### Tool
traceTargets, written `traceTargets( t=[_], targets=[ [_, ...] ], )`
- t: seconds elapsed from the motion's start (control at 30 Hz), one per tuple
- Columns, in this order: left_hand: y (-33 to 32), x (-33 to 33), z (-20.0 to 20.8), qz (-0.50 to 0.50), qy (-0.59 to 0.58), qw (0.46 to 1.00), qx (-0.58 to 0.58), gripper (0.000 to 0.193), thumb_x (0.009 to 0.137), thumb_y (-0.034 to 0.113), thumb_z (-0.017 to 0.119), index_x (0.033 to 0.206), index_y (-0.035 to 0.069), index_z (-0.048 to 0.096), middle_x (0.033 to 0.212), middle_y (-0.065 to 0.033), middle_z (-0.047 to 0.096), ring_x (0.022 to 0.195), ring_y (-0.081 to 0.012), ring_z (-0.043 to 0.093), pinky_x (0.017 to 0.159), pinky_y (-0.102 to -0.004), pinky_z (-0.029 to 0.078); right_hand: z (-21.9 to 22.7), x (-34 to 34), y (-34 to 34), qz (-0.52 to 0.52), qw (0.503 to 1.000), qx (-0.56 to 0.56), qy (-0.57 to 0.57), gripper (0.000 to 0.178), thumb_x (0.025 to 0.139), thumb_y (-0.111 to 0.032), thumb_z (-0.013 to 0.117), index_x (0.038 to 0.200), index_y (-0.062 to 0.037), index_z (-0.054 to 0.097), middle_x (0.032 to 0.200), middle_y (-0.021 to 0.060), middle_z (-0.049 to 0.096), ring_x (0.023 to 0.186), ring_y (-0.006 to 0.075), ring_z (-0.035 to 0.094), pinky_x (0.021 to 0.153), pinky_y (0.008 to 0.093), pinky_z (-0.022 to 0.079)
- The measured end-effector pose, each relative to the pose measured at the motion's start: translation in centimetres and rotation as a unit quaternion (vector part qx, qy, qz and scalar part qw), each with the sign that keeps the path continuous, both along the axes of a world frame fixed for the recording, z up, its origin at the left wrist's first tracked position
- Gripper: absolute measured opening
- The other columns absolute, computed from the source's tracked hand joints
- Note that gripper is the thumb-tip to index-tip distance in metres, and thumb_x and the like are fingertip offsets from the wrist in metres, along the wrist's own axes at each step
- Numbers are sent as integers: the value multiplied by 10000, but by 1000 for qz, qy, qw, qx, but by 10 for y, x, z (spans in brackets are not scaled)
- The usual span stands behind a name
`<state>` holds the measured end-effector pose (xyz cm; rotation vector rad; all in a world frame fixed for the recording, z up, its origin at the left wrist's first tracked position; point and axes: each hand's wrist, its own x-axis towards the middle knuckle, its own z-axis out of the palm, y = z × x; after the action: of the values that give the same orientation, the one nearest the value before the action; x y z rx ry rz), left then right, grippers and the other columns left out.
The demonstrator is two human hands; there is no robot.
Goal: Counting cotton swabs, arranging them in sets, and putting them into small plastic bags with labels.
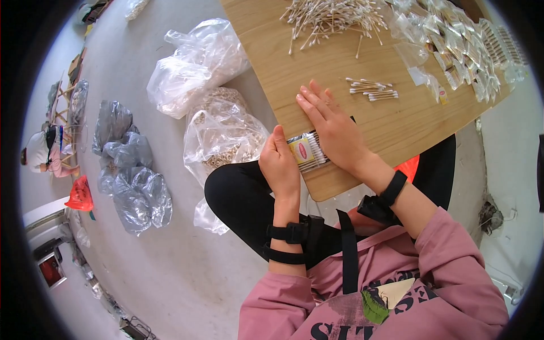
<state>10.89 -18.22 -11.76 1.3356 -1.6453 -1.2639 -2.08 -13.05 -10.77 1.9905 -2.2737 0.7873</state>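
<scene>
A clear packet of cotton swabs (306,151) with a yellow and red label lies at the table's near left corner. My left hand (281,164) is closed at the packet's left end, thumb pointing up; its other fingers are mostly hidden. Across the packet's right part lies my right hand (334,129), open and flat with its fingers stretched out, covering that side. Just beyond the right fingertips is a small group of loose cotton swabs (372,89) on the wooden table (317,68).
A large heap of cotton swabs (334,22) sits at the table's far side. Filled clear packets (459,48) pile up at the far right. Plastic sacks (224,133) and grey bags (133,167) stand on the floor at left. Another person (48,150) is at far left.
</scene>
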Motion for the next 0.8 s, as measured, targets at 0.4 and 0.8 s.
traceTargets(
  t=[0.4, 0.8],
  targets=[
    [5, -5, 19, 3, -174, 983, -64, 440, 1029, 349, 445, 904, -15, 659, 773, -241, 646, 683, -431, 602, 598, -446, 472, 5, 28, -7, -21, 985, -62, -158, 449, 893, -71, 502, 1331, 25, 471, 1419, 202, 452, 1394, 354, 332, 1142, 432, 300],
    [-4, 12, 19, 32, -150, 988, -21, 422, 1023, 371, 435, 983, -6, 619, 824, -204, 643, 784, -381, 616, 715, -431, 474, 23, -14, 19, -106, 836, -203, -498, 448, 964, -95, 510, 1401, -33, 438, 1376, 159, 525, 1339, 259, 435, 1135, 361, 277]
  ],
)
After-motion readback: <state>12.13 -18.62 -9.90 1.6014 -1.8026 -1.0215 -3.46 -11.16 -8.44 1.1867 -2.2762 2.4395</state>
